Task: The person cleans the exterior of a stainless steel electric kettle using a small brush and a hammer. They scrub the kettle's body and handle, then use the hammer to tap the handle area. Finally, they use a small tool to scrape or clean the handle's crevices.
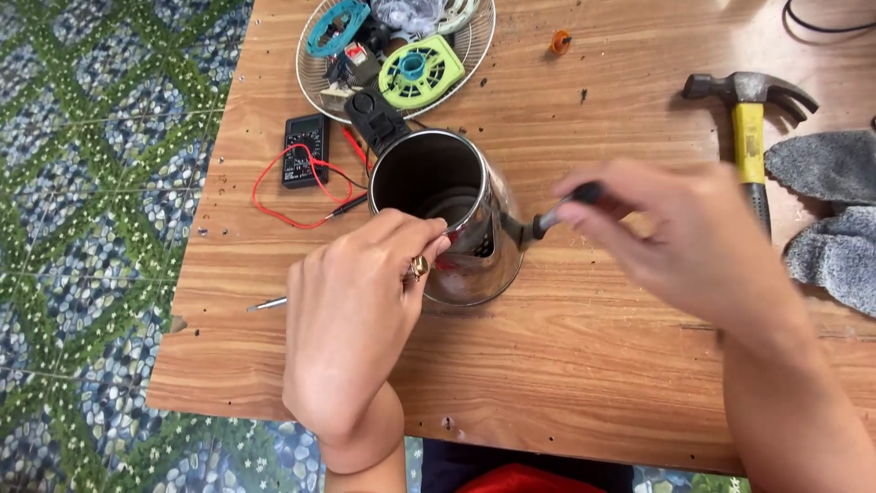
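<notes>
Nearest the camera, the left hand (365,301) comes up over the near edge of the wooden desk (593,365) and rests on the rim of a stainless steel electric kettle (447,215). Its fingers curl over the near side of the rim, closed on it, with a ring showing on one finger. The kettle stands upright a little left of the desk's middle, its lid swung open and its black hinge piece pointing toward the far edge.

The right hand (675,237) is blurred. Its fingers are pinched narrow around the dark handle of a slim tool, probably a screwdriver (561,212), whose tip meets the kettle's right side near a black fitting. Exactly what the tip touches cannot be made out.

As a judgement, the work on the kettle looks well under way but unfinished: the body is open, and loose parts lie in a wire fan guard (474,41) at the far edge, among them a green round plastic part (420,71) and a teal one.

A black multimeter (304,151) with red leads lies near the left edge. A thin metal rod (267,304) lies left of the left hand. A yellow-handled claw hammer (750,128) and grey cloth (835,210) lie toward the right edge, and a small orange piece (560,40) sits near the far edge.
</notes>
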